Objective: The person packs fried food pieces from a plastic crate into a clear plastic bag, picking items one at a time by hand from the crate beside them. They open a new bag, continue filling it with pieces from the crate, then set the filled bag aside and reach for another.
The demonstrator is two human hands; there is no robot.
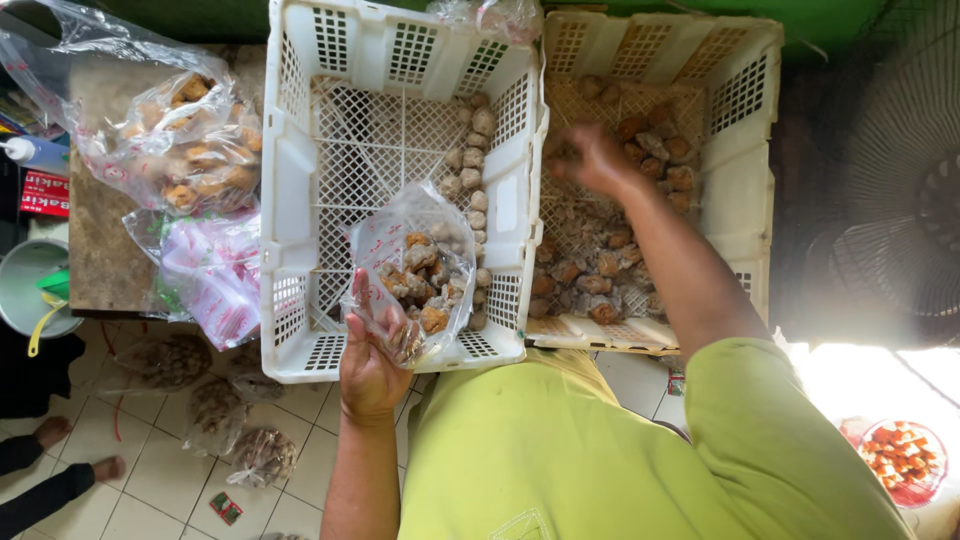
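The left hand (pixel 370 365) held a clear bag (pixel 420 270) over the white crate (pixel 290 200). The bag stood up long, mouth open, with brown lumps inside. The right hand (pixel 590 158) grabbed brown lumps (pixel 600 270) in the cream crate (pixel 750 150).

Soft daylight overall; blown-out glare at lower right; the right hand (pixel 590 160) motion-blurred; edges bowed.

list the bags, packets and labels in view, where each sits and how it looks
Held bag: clear, part full of brown lumps, in the left hand over the white crate.
Big bag: clear, full of brown pieces, on the table top left.
Bag stack: flat, clear with red print, table edge.
Floor bags: small, clear, dark filling, on the tiles.
Red label: far left edge.
Small packet: red and green, on the floor.
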